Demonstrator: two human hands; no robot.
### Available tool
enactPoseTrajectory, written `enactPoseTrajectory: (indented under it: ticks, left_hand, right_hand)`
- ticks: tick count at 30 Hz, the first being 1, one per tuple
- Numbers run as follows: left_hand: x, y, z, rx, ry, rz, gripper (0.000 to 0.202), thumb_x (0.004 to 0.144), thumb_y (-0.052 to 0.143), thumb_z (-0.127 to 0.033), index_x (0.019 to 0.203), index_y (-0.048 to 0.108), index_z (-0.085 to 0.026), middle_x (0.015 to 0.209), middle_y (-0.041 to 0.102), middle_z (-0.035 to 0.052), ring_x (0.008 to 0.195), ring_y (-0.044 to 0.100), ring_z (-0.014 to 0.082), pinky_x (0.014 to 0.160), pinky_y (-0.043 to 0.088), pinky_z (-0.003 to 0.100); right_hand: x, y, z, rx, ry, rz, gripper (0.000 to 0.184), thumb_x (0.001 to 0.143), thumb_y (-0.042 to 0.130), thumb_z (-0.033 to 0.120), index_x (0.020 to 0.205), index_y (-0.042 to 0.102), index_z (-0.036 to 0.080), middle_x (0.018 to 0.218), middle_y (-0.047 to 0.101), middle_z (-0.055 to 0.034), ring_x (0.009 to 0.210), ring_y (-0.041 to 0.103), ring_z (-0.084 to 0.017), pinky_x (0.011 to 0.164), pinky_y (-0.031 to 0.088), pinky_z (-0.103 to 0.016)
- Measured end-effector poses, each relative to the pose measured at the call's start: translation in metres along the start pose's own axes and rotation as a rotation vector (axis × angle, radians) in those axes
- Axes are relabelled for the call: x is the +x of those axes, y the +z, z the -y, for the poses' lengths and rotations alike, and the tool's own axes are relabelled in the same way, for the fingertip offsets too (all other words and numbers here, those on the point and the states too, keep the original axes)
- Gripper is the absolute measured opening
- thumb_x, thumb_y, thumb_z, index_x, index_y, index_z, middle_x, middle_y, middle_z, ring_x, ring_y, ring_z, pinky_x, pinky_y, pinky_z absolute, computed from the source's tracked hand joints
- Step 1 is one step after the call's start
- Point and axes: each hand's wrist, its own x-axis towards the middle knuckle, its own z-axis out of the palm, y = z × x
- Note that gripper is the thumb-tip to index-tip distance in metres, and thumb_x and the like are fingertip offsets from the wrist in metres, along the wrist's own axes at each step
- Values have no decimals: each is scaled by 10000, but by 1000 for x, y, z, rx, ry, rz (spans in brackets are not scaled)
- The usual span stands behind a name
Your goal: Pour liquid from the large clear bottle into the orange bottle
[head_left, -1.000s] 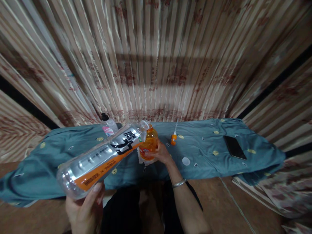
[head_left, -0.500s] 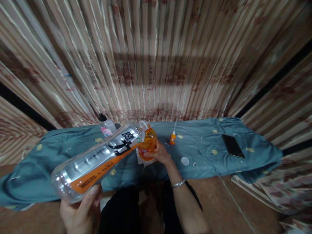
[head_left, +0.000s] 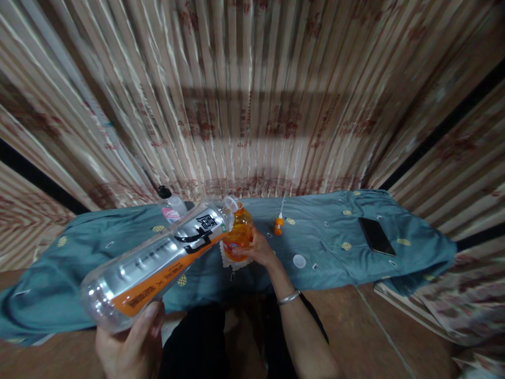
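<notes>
My left hand (head_left: 132, 337) is closed around the base end of a large clear plastic bottle (head_left: 158, 263) with a silver and orange label. The bottle is tilted, its uncapped neck pointing right and lying right at the mouth of an orange bottle (head_left: 239, 234). Whether liquid passes between them I cannot make out. My right hand (head_left: 260, 248), with a silver bangle on the wrist, grips the orange bottle from its right side and keeps it upright. Beneath that bottle is a pale scallop-edged cloth (head_left: 231, 263). An orange pump top (head_left: 279, 225) with a thin tube rests to the right.
A teal patterned cloth (head_left: 327, 247) covers the long table. On it are a black phone (head_left: 376, 236) at the right, a round white disc (head_left: 299, 261) and a clear bottle with a black top (head_left: 172, 208) at the back left. Curtains (head_left: 252, 95) hang behind.
The clear bottle has shifted very slightly left and down at its base, still tilted against the orange bottle's mouth. My right hand keeps its hold.
</notes>
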Motion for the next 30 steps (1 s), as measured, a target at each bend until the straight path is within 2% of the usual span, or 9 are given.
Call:
enactPoseTrajectory:
  ticks: [4, 12, 18, 25, 30]
  left_hand:
    - [1, 0, 2, 2, 23, 11, 472, 406, 934, -138, 841, 769, -220, 668, 686, -16, 437, 465, 87, 384, 376, 211]
    - [3, -4, 6, -5, 41, 37, 463, 422, 945, -131, 832, 750, -218, 641, 655, -23, 430, 454, 90, 378, 368, 216]
    - [1, -2, 2, 1, 9, -6, 436, 405, 923, -130, 804, 765, -208, 618, 653, -19, 423, 469, 88, 385, 393, 215]
    - [-1, 0, 0, 17, 30, 23, 447, 419, 936, -147, 825, 760, -215, 664, 672, -17, 441, 466, 86, 386, 375, 212]
    - [1, -2, 4, 4, 48, 53, 413, 449, 958, -165, 804, 753, -211, 585, 621, -33, 404, 448, 90, 376, 368, 212]
  right_hand:
    - [0, -2, 3, 26, 69, 9, 882, 547, 1096, 302, 1332, 697, 258, 1350, 843, -83, 1316, 782, -356, 1212, 583, -575]
    - [0, -4, 3, 27, 71, 9, 885, 536, 1095, 314, 1324, 695, 262, 1355, 847, -80, 1332, 780, -370, 1223, 575, -594]
    - [0, -3, 3, 31, 65, -3, 903, 541, 1095, 323, 1349, 698, 266, 1363, 849, -70, 1341, 780, -361, 1246, 559, -585]
    - [-1, -2, 5, 42, 59, -6, 848, 554, 1095, 251, 1315, 724, 274, 1290, 867, -60, 1281, 805, -363, 1170, 626, -562]
    - [-1, -1, 6, 21, 73, -5, 878, 567, 1098, 236, 1358, 717, 275, 1304, 859, -65, 1293, 797, -362, 1157, 635, -541]
